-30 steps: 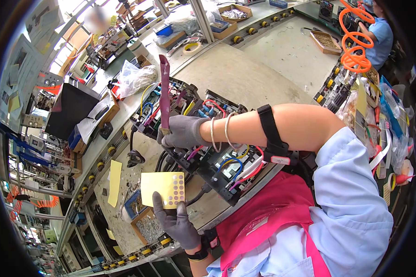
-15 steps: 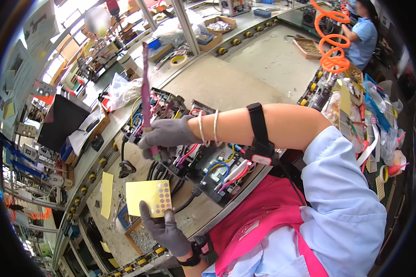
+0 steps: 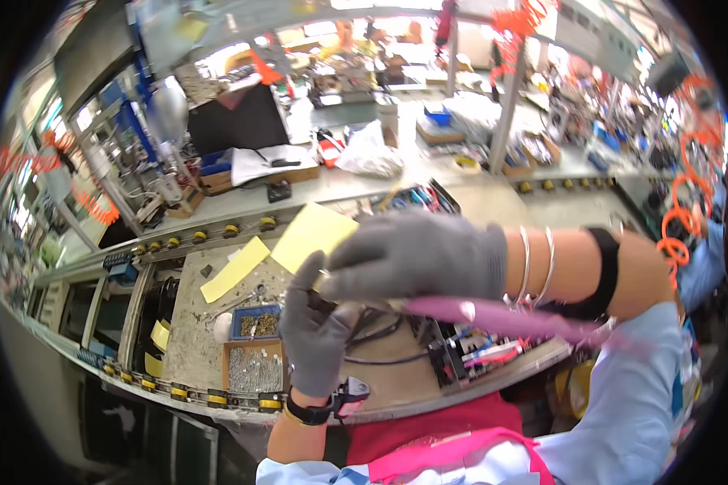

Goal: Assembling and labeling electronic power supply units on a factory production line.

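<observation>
My left hand (image 3: 317,331), in a grey glove, is raised with its fingertips against a yellow sticker sheet (image 3: 314,234); the sheet's lower part is hidden. In the earlier frame the sheet shows rows of round stickers. My right hand (image 3: 416,257), gloved alike, reaches across in front of the sheet, its fingertips meeting those of my left. A long purple stick-like tool (image 3: 493,315), blurred, sticks out from under my right hand toward my right forearm. Behind and below sits an open electrical unit (image 3: 477,347) with coloured wires, partly covered by my right hand and the tool.
A yellow paper strip (image 3: 236,268) lies on the bench at left. Near it are a blue box of small brass-coloured parts (image 3: 256,322) and a carton of screws (image 3: 253,368). Black cables (image 3: 388,360) run beside the unit. A roller rail (image 3: 200,237) borders the bench.
My right hand has come down to meet my left, and the tool has swung from upright to pointing right. The sticker sheet and left hand have risen together. The head view has turned.
</observation>
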The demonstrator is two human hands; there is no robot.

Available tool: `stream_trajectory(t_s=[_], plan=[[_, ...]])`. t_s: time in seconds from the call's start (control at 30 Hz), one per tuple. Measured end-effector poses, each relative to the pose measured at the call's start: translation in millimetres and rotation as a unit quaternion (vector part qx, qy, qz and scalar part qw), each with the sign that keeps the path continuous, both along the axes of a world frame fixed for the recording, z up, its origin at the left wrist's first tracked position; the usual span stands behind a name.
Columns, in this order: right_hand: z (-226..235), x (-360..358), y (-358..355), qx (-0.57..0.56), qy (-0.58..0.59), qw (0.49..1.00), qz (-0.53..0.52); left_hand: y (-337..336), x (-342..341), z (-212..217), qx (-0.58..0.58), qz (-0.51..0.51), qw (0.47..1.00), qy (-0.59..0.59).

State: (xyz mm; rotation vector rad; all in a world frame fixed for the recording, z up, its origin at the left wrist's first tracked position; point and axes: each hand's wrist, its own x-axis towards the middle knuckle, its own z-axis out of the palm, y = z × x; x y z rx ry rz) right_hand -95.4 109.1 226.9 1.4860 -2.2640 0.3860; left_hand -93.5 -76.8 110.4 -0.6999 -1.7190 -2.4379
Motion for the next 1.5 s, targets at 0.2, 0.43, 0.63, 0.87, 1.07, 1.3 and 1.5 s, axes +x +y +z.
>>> stream_trajectory(t_s=[0.2,0.43,0.63,0.87,1.07,1.3,1.5], plan=[[-27.0,-20.6,-3.7,0.101,0.098,0.990,-0.008,0.7,-17.6,-19.3,-0.025,0.069,0.997,0.013],[-38.8,-44.2,0.5,0.114,0.177,0.977,-0.015,15.3,-37.0,-15.6,0.020,0.072,0.996,0.052],[-53.9,-60.5,-1.0,0.088,0.212,0.973,-0.001,9.7,-48.7,-28.4,-0.031,0.084,0.996,0.010],[-48.4,-66.7,-4.1,0.137,0.054,0.989,-0.032,8.1,-54.3,-33.1,-0.104,0.082,0.991,0.036],[-67.5,-148.7,43.1,-0.371,-0.459,0.790,-0.165,9.6,-30.7,-59.6,-0.029,0.048,0.990,-0.130],[-121.8,-196.6,84.5,-0.316,-0.477,0.779,-0.258,-26.7,-9.2,-116.6,-0.089,0.032,0.968,-0.233],[-148.1,-211.7,91.2,-0.267,-0.432,0.808,-0.297,-30.4,-11.8,-123.7,-0.118,0.058,0.959,-0.251]])
